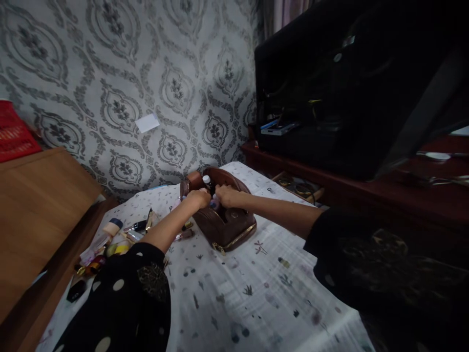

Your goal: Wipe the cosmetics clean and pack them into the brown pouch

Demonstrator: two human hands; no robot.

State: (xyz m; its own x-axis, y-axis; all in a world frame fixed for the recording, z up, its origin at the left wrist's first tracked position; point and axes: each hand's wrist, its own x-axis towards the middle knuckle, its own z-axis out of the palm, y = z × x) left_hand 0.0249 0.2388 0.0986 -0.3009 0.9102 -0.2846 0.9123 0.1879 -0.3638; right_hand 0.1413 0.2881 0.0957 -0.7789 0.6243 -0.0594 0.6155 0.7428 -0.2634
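Left hand (200, 198) and right hand (228, 196) are reaching into the open top of the brown bag (234, 226), close together, backs up. Fingers are curling on both, but the tips are hiding among the contents, so can't tell whether either is pinching an item or just parting the opening. Bag is resting on the printed white cloth (220, 303), near the wall (120, 63), gold zip (240, 237) facing the wearer. White-capped bottle (207, 180) is poking up inside, just beyond the hands. Pale purplish item (215, 202) is showing between them, too blurred to ID. Loose cosmetics (122, 249) are lying on the cloth left of the bag, near the left forearm (170, 222). Step in hand, my read: handling contents inside the bag, not the loose stuff. Next move is calling for, I'd judge, fingertip control in a tight opening, without knocking the bottle.
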